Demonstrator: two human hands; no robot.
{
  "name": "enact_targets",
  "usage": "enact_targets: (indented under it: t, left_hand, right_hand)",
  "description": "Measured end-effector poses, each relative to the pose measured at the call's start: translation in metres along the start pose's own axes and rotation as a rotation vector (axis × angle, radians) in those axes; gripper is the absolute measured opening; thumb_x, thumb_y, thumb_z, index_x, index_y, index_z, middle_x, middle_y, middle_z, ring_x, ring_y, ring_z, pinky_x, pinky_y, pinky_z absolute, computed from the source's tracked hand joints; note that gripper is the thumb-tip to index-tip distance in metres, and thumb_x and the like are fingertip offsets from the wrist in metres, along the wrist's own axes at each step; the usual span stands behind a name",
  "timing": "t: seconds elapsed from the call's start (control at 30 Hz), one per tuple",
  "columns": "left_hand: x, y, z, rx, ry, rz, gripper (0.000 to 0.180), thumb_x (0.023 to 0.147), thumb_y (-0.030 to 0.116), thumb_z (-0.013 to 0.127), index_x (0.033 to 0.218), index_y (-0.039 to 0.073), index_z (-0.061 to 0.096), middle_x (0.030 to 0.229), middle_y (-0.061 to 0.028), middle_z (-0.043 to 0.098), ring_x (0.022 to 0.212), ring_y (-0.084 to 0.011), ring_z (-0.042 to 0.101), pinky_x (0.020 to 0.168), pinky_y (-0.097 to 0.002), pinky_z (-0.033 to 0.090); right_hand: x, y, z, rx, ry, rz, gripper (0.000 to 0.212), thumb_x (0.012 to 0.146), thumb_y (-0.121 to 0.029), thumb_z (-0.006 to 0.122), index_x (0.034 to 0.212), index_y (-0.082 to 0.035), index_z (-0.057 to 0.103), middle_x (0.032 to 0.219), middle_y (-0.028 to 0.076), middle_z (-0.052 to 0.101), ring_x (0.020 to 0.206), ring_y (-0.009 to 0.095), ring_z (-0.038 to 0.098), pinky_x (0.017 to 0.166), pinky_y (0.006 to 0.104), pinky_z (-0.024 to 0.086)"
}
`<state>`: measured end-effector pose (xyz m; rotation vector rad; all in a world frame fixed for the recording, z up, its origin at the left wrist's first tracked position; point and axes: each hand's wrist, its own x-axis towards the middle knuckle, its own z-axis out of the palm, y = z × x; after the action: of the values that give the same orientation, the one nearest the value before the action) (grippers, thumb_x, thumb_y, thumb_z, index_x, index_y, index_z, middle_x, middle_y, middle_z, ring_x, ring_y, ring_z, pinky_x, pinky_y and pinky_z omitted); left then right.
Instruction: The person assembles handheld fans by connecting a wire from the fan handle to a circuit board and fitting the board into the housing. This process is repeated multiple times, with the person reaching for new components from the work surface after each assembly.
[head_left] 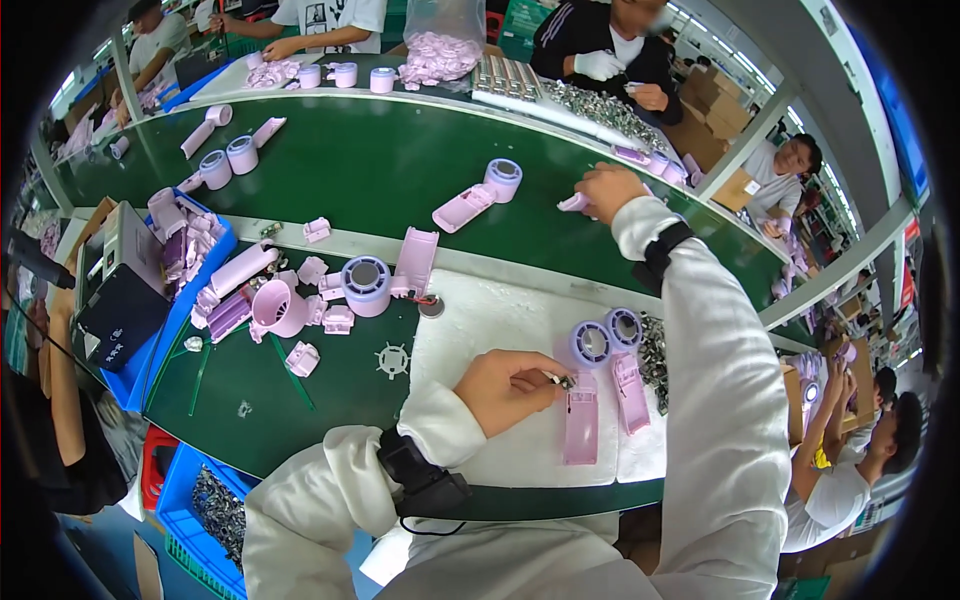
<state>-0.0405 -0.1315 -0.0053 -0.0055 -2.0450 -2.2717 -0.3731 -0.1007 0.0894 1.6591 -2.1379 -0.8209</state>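
Note:
My left hand pinches a small metal part above the white foam sheet, at the upper end of an open pink handle housing. Beside it lies a second pink handle housing; two round lavender heads with grey mesh, one head and another head, sit at their tops. My right hand reaches far out over the green belt, its fingers closed on a pink plastic piece. The hand hides most of that piece.
Loose metal parts lie beside the foam's right side. To the left are several pink shells, a round-headed unit and a blue bin of pink parts. Another pink unit lies on the belt. A co-worker's gloved hand is across the belt.

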Motion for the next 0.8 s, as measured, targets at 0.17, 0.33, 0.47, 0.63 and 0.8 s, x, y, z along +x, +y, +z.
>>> enact_targets:
  t: [0.17,0.33,0.47,0.63,0.8]
  left_hand:
    - [0.001,-0.004,-0.002,-0.081,-0.050,-0.007,0.024,0.095,0.005,0.069,0.118,-0.002,0.070,0.100,-0.0097,0.073,0.092,-0.0139,0.070,0.085,-0.0291,0.057]
    - [-0.006,0.007,-0.007,-0.137,-0.009,-0.150,0.020,0.097,0.004,0.068,0.116,-0.003,0.070,0.103,-0.0114,0.072,0.095,-0.0155,0.069,0.088,-0.0310,0.057]
    - [-0.010,0.016,-0.004,-0.111,-0.045,-0.143,0.023,0.097,0.001,0.067,0.119,-0.003,0.066,0.104,-0.0128,0.072,0.097,-0.0169,0.069,0.088,-0.0320,0.057]
    - [-0.014,0.039,0.015,-0.112,0.022,-0.120,0.030,0.095,-0.005,0.066,0.125,-0.005,0.061,0.113,-0.0140,0.070,0.101,-0.0185,0.070,0.092,-0.0301,0.056]
    - [-0.026,0.061,0.058,-0.051,-0.175,-0.055,0.029,0.093,-0.008,0.064,0.122,-0.007,0.061,0.118,-0.0139,0.068,0.102,-0.0186,0.070,0.092,-0.0300,0.055]
  right_hand:
    - [-0.109,0.003,-0.058,0.604,0.492,0.093,0.024,0.084,-0.012,0.075,0.106,-0.004,0.069,0.107,0.014,0.070,0.098,0.037,0.068,0.084,0.0400,0.055]
    - [-0.244,-0.051,-0.130,0.591,0.524,0.121,0.026,0.079,-0.009,0.072,0.104,-0.001,0.070,0.107,0.018,0.071,0.098,0.037,0.070,0.084,0.0401,0.056]
    - [-0.336,-0.098,-0.139,0.726,0.400,0.142,0.028,0.072,-0.009,0.074,0.099,-0.003,0.075,0.105,0.013,0.073,0.088,0.027,0.072,0.074,0.0351,0.059]
    - [-0.383,-0.144,-0.115,0.729,0.341,0.154,0.032,0.068,-0.008,0.073,0.099,-0.003,0.076,0.103,0.010,0.072,0.084,0.023,0.072,0.072,0.0313,0.060]
    - [-0.388,-0.178,-0.072,0.661,0.433,0.142,0.035,0.066,-0.009,0.073,0.101,-0.005,0.076,0.103,0.009,0.071,0.085,0.023,0.071,0.072,0.0303,0.060]
